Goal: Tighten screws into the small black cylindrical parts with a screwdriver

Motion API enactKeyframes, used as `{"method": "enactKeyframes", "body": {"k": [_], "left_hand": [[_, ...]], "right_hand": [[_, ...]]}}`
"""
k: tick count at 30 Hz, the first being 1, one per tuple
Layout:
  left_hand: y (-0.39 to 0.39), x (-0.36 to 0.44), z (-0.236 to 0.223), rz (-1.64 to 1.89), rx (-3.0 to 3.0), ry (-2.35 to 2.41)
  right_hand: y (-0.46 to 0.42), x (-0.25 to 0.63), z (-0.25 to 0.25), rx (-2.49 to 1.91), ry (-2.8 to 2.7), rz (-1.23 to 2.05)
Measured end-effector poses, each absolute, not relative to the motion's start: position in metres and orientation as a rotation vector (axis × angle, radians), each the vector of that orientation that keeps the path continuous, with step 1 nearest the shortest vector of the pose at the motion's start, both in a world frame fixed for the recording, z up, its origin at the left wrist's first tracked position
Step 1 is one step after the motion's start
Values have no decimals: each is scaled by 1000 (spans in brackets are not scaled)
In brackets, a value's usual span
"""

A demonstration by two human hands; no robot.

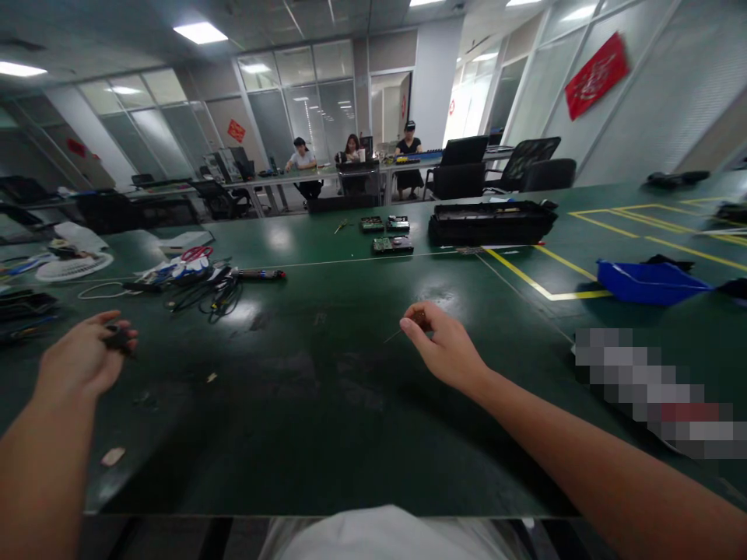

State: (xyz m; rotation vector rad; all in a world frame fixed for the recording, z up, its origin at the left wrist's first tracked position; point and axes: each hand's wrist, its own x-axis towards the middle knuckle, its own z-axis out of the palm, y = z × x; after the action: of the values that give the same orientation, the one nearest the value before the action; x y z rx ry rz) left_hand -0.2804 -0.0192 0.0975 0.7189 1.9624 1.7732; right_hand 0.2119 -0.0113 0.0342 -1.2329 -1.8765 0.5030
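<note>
On the left, my left hand [82, 354] is held above the table with its fingers closed around a small black object [118, 337]. Its exact kind is hard to make out. Right of centre, my right hand [447, 346] pinches a tool with a thin metal shaft [393, 337] that sticks out to the left and slightly down. A reddish-brown part of it shows between the fingers; the rest is hidden by the hand. The green tabletop [315, 435] lies under both hands.
Cables [219, 292] and a pen-like tool [260, 274] lie at left. Ahead are small hard drives [393, 245] and a long black housing [493, 224]. At right are a blue tray [650, 281] and a blurred-out object [647, 389]. Several people sit farther back.
</note>
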Motion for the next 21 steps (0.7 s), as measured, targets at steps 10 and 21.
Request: {"method": "enactKeyframes", "body": {"k": [10,21], "left_hand": [[12,-114,86,1508,954,1176],[2,9,21,1057,1518,1133]], "right_hand": [[-13,214,36,-1239,-1900,505],[-19,215,42,-1182,-1882,395]]}}
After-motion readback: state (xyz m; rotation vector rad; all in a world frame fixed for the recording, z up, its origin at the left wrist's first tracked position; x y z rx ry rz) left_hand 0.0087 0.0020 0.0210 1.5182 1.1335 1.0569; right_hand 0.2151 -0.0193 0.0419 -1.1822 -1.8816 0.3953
